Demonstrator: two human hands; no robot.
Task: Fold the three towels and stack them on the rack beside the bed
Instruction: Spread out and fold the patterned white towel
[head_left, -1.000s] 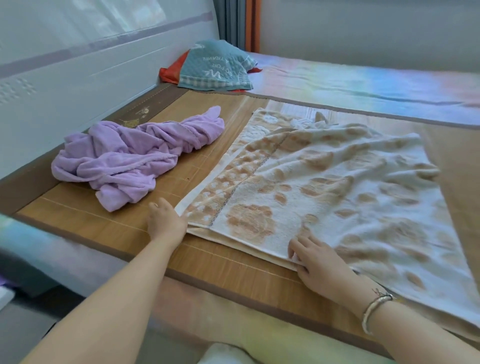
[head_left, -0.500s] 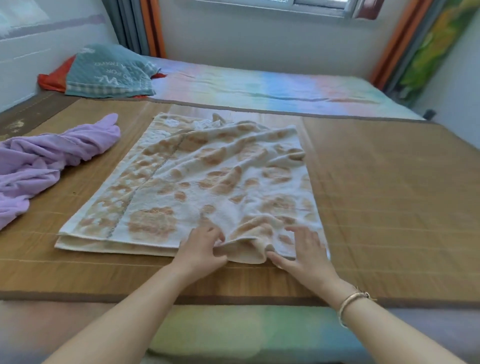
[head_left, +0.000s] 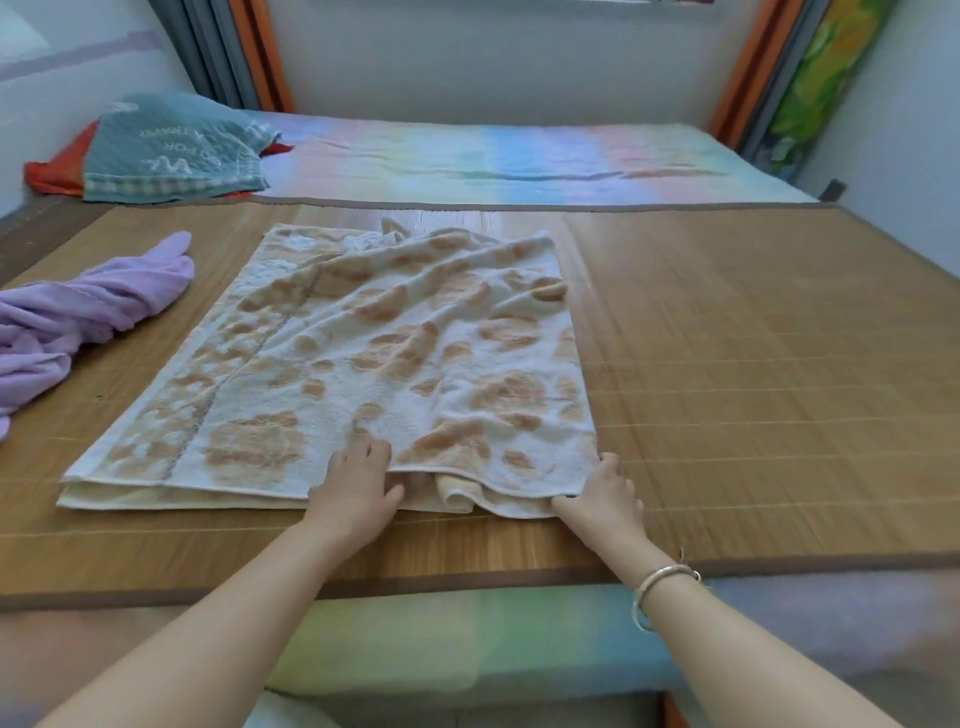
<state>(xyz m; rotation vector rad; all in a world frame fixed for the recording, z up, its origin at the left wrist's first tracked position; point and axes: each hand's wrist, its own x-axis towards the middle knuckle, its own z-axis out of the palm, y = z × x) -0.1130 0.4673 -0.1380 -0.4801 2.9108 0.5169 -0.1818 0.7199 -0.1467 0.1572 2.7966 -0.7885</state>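
Note:
A cream towel with orange patches (head_left: 441, 358) lies folded in layers on the bamboo mat (head_left: 737, 364), still rumpled near its front edge. My left hand (head_left: 356, 483) pinches the top layer at the middle of that near edge, fingers on top and thumb at the fold. At the towel's near right corner, my right hand (head_left: 602, 493) pinches the cloth with the thumb tucked under the hem. A crumpled purple towel (head_left: 78, 317) lies to the left. A teal towel (head_left: 171, 150) sits at the far left on the bed. No rack is in view.
The mat covers the near part of a bed with a pastel striped sheet (head_left: 493, 161) beyond it. Something red-orange (head_left: 52, 174) lies under the teal towel. A wall and curtains (head_left: 234, 57) close the far side. Bare mat stretches to the right of the cream towel.
The view swung right. My left hand moved from the towel's near left corner to the middle of its near edge. My right hand shifted right to the near right corner, spreading the top layer.

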